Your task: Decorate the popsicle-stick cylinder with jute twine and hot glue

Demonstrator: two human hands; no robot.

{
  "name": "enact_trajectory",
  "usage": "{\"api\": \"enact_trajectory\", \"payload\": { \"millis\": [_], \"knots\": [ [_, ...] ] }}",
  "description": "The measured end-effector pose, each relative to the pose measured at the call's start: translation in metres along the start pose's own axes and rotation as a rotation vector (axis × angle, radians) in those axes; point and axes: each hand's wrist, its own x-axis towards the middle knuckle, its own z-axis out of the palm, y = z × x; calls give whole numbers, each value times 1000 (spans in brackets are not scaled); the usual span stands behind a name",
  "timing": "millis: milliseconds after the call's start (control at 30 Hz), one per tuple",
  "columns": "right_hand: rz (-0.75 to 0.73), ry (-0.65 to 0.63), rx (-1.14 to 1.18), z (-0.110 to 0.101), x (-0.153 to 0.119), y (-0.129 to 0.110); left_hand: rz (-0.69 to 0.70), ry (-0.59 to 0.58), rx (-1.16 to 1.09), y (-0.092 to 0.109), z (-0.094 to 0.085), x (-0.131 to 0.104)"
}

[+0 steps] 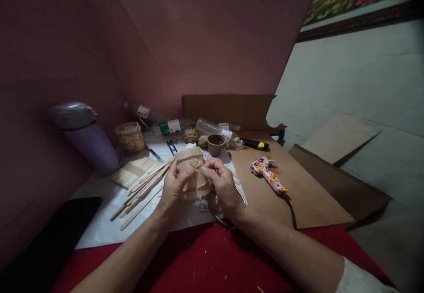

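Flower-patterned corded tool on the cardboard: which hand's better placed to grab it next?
Right, I'd say. The right hand is nearer the flower-patterned tool, which lies to its right. The left hand is farther off, holding the stick-sided container.

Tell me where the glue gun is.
In the head view, the glue gun lies on the cardboard, right of the right hand, nearer than the black-and-yellow tool.

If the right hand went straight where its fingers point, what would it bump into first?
The right hand would probably meet the craft-stick holder first. It sits right at the fingers, though depth is unclear, so they may already be touching it.
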Motion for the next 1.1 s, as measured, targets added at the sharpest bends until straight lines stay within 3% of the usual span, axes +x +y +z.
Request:
{"api": "enact_trajectory", "payload": {
  "millis": [433,700,933,1100],
  "knots": [
    [-10,20,5,0,-1,3,7,-44,23,3,1,-4],
    [-7,27,-6,0,-1,5,-106,-47,-135,12,10,-11],
    [3,33,-34,1,-1,3,-53,6,-48,8,7,-7],
    [4,46,-31,1,-1,2,-34,-29,-35,7,5,-6]
  ]
}}
